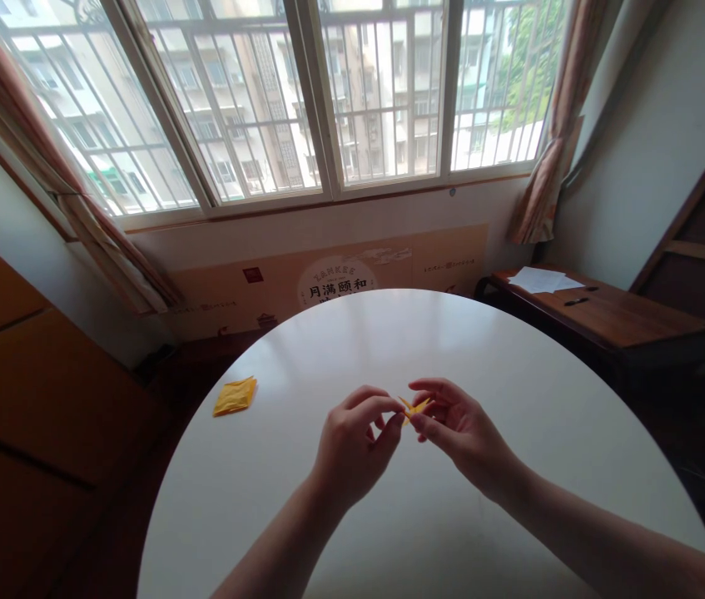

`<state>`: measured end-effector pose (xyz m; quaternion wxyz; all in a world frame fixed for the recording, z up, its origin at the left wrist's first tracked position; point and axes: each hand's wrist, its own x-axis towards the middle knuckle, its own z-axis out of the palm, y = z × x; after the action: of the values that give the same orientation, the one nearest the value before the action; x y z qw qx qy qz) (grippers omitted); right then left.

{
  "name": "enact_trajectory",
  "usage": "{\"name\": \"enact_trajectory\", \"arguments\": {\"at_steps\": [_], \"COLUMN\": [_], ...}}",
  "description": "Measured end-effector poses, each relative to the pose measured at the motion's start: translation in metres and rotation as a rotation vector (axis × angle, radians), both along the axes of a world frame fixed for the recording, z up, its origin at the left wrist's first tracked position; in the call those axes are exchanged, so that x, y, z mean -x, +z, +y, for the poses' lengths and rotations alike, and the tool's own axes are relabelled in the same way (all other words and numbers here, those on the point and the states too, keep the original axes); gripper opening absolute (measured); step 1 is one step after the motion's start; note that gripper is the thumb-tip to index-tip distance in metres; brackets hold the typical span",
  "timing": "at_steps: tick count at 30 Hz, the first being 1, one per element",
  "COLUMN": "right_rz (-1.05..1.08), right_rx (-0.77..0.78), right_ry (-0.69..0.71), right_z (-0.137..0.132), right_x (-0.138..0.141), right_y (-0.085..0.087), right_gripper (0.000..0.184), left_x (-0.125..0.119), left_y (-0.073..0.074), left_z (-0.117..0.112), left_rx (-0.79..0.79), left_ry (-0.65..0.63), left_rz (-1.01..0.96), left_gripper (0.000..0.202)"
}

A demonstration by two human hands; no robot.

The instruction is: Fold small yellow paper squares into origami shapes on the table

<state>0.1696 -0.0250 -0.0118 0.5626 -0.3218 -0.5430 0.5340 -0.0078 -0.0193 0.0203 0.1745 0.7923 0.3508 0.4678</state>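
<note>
A small piece of folded yellow paper (416, 408) with several thin points, like an origami figure, is held above the round white table (302, 532). My left hand (361, 433) pinches its left side between thumb and forefinger. From the right, my right hand (461, 428) has its thumb against the paper, with the fingers curled loosely behind it. Part of the paper is hidden by the fingertips. To the left on the table lies a flat stack or packet of yellow paper (235, 396), apart from both hands.
Beyond the table, a printed banner (215, 291) runs along the wall under a barred window (383, 100). A wooden bench or side table (633, 316) on the right bears white sheets of paper (539, 279) and small dark items. A wooden cabinet (27, 399) stands at left.
</note>
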Motion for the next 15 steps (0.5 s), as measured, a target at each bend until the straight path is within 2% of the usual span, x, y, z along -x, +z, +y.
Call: {"name": "enact_trajectory", "arguments": {"at_steps": [9,15], "right_rz": [-0.166,-0.260], "right_rx": [-0.152,-0.248], "right_ry": [-0.085,-0.173], "right_z": [-0.0019,-0.0002], "right_x": [-0.0024,-0.0036], "right_y": [0.0015,0.0023], "right_gripper": [0.030,0.028], "left_x": [-0.0048,-0.0044], "left_y": [0.0033,0.0029], "left_z": [-0.0010,-0.0014], "left_rx": [0.204,0.251], "left_ry": [-0.036,-0.062], "left_rz": [-0.106,-0.099], "left_gripper": [0.011,0.011]}}
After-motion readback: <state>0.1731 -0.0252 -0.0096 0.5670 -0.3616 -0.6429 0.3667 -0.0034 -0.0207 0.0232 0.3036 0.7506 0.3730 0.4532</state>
